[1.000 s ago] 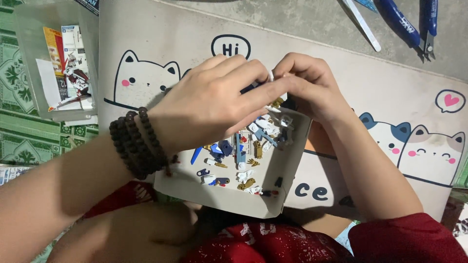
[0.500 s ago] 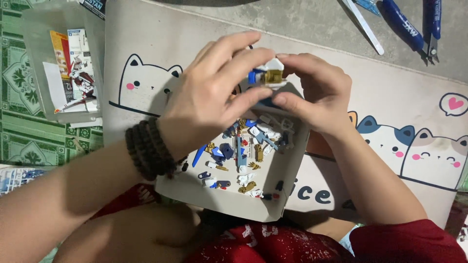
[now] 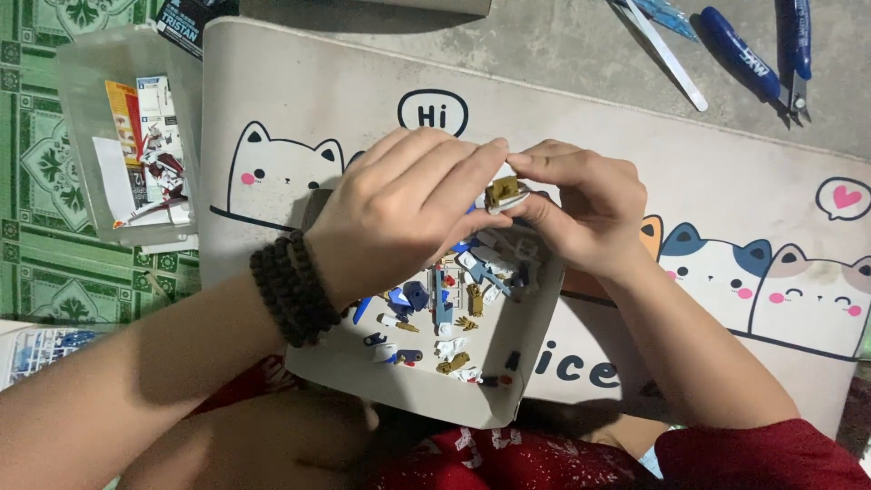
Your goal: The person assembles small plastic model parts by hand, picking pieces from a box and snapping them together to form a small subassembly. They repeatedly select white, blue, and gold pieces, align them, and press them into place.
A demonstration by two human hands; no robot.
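1. A small gold-and-white plastic model part (image 3: 502,192) is held above the far edge of a shallow white cardboard tray (image 3: 535,349), between the fingertips of both hands.
2. The left hand (image 3: 399,213) is seen palm down over the tray; its fingers are extended together, and the tips are pressed against the near side of the part. A bracelet of dark brown round beads (image 3: 292,289) is worn on the left wrist.
3. The right hand (image 3: 581,209) is positioned just beside the left, fingers curled; the thumb and forefinger are clamped on the far side of the part.
4. Loose small plastic pieces in blue, white and gold (image 3: 445,318) are scattered on the tray floor, below the hands.
5. The tray is set on a beige mat printed with cartoon cats (image 3: 726,181).
6. A clear plastic box holding printed leaflets (image 3: 127,136) is noted well to the left, on a green patterned floor (image 3: 45,263).
7. Blue-handled cutters (image 3: 794,54) and a further blue-handled tool (image 3: 735,54) are seen lying off the mat at the far right, well apart from the hands.
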